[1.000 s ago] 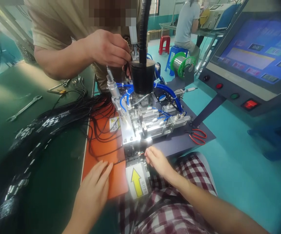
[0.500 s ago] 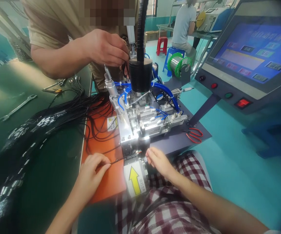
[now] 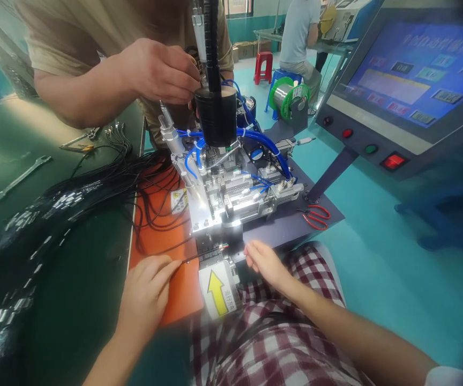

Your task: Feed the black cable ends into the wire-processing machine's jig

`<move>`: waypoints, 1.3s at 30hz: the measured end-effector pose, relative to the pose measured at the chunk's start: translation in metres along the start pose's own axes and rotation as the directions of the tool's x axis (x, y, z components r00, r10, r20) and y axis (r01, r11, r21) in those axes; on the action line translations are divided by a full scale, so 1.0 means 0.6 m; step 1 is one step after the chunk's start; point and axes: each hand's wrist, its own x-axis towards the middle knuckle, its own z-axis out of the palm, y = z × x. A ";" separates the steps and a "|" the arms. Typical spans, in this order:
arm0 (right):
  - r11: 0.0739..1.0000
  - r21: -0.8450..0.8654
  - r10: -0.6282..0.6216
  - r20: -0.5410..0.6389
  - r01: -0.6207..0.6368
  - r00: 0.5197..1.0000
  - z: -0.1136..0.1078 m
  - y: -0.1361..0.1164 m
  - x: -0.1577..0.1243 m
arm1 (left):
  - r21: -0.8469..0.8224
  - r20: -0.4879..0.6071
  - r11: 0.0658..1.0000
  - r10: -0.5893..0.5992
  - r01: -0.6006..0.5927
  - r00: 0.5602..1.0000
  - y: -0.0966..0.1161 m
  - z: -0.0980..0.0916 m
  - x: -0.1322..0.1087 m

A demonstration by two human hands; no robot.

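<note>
My left hand (image 3: 148, 287) pinches a thin black cable (image 3: 191, 259) above the orange mat (image 3: 183, 303). The cable's stripped end, with small coloured wires (image 3: 224, 247), lies at the front of the metal machine (image 3: 239, 198). On the other side of that end, my right hand (image 3: 264, 261) has its fingers curled together close to the machine's front block; whatever is between the fingertips is hidden. Below the wire end sits a white cover with a yellow arrow (image 3: 217, 294).
Across the machine a co-worker's hand (image 3: 161, 69) works beside a black cylinder (image 3: 215, 115). A bundle of black cables (image 3: 74, 198) and a wrench (image 3: 20, 178) lie on the green table. Red-handled pliers (image 3: 316, 216), a solder spool (image 3: 290, 99) and a control screen (image 3: 412, 80) are rightward.
The view has shifted slightly, so most things sit a little further left and higher. My left fingers have closed flatter along the cable. My right hand stays beside the machine's front.
</note>
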 end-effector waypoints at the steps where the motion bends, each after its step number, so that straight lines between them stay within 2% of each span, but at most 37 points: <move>1: 1.000 -0.003 -0.005 0.004 0.005 1.000 0.001 0.001 0.001 | 0.007 -0.012 1.000 -0.016 0.016 1.000 0.003 0.002 -0.004; 8: 0.998 -0.018 -0.058 0.041 0.059 0.997 0.025 -0.013 0.023 | -0.005 -0.025 0.996 -0.091 0.091 0.996 0.015 0.011 -0.023; 15: 0.996 0.023 -0.086 0.059 0.085 0.995 0.054 -0.044 0.025 | 0.050 -0.044 0.998 -0.025 0.027 0.999 0.017 0.013 -0.025; 19: 0.996 0.070 -0.047 0.025 0.045 0.999 0.061 -0.048 0.025 | 0.083 -0.036 0.996 -0.006 0.009 0.999 0.023 0.014 -0.029; 25: 0.990 0.139 0.025 0.090 -0.037 0.996 0.058 -0.053 0.030 | 0.086 -0.044 0.996 -0.023 0.027 0.999 0.032 0.014 -0.031; 28: 0.988 0.151 0.031 0.089 -0.044 0.996 0.048 -0.046 0.020 | 0.058 -0.023 0.997 -0.048 0.049 0.999 0.034 0.011 -0.027; 32: 0.989 0.133 0.063 0.019 -0.065 0.998 0.027 -0.015 0.001 | 0.025 0.009 0.999 -0.030 0.030 1.000 0.034 0.007 -0.021; 36: 0.986 0.076 0.150 -0.038 -0.147 0.988 0.017 0.018 -0.023 | 0.040 0.009 0.998 -0.047 0.047 0.999 0.026 0.013 -0.027; 39: 0.974 -0.013 0.223 -0.063 -0.225 0.973 0.025 0.020 -0.065 | 0.068 -0.012 0.997 -0.031 0.032 0.999 0.019 0.021 -0.044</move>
